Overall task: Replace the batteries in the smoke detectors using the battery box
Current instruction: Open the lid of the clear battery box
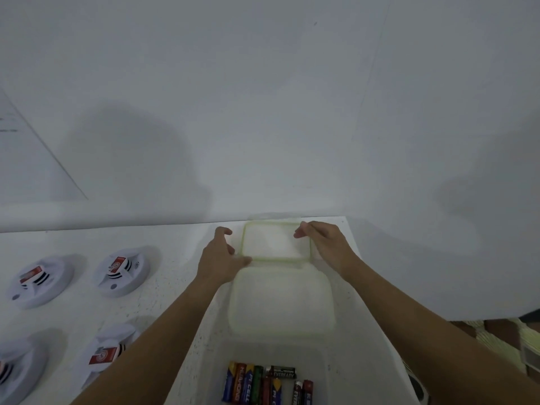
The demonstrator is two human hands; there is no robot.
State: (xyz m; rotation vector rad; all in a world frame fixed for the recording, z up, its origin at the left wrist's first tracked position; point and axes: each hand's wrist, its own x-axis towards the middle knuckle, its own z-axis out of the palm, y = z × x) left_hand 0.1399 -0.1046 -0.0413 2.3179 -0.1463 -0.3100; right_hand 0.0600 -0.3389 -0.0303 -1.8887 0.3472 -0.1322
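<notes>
A pale wall (263, 97) fills the upper part of the view; below it runs a white bench (175, 287), speckled in places; its right edge falls away near the right arm.

At the near edge of the bench stands the clear battery box (324, 372), open at the top; just beyond it sits a cloudy white tub (280, 302), touching or nearly touching it; beyond that again, by the far edge of the bench, is a clear lid (274, 242) with a green rim.

Four round white smoke detectors lie well to the left of the boxes, two farther (41, 280) (124, 270) and two nearer (17, 372) (108, 358), each with a red label; the left forearm crosses over the nearest one.

The right hand (324, 244) has its grip on the lid's right edge, fingers curled over the far corner; the left hand (222, 252) sets its thumb against the lid's near left corner, fingers loosely curved beside the edge; whether it clamps the lid I cannot tell.

Loose batteries (263, 381) in mixed colours lie in the battery box, most side by side, one crosswise.
</notes>
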